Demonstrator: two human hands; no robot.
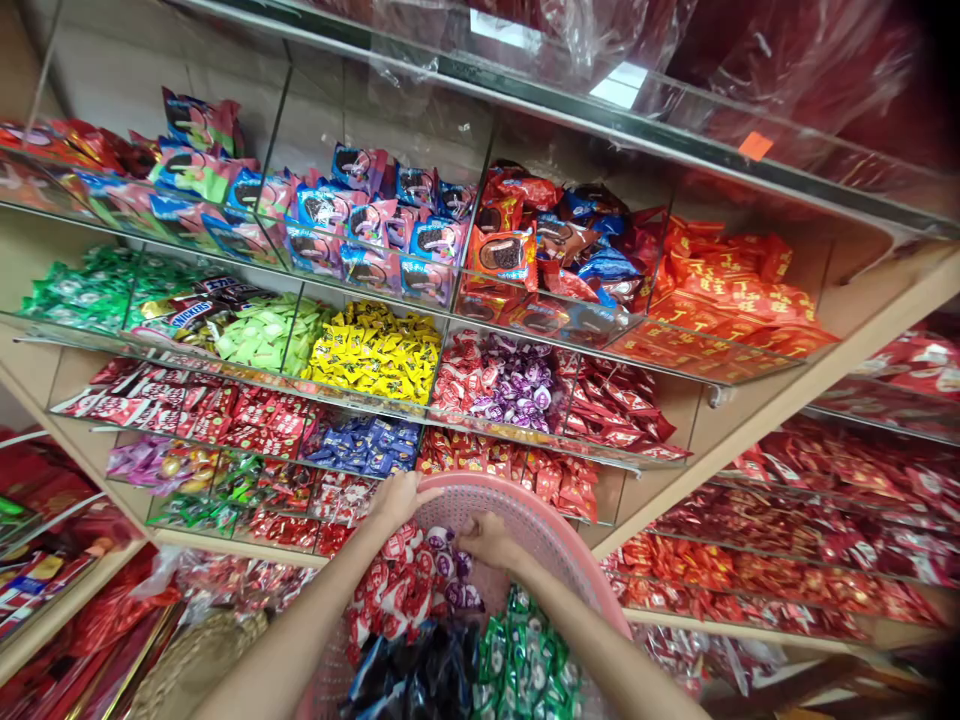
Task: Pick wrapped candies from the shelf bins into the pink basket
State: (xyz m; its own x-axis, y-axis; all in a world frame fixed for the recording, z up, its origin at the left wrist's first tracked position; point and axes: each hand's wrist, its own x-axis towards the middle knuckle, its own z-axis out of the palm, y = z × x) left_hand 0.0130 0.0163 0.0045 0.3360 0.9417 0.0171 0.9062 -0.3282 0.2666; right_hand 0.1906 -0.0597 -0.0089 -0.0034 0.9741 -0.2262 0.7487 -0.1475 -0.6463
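Left hand (397, 497) at the far rim of a pink basket (606, 600), fingers closed over the edge. Right hand (486, 540) inside the basket, fingers curled, just beside purple-wrapped sweets (454, 570); cannot tell whether it grips one. Basket below the shelves, sweets grouped by colour: red-and-white sweets (397, 585) left of the purple, dark blue packets (420, 668) nearer the wearer, green sweets (525, 655) to their right. Glass-fronted shelves (694, 425) beyond, divided into compartments; yellow packets (375, 352) left of another purple lot (517, 385).
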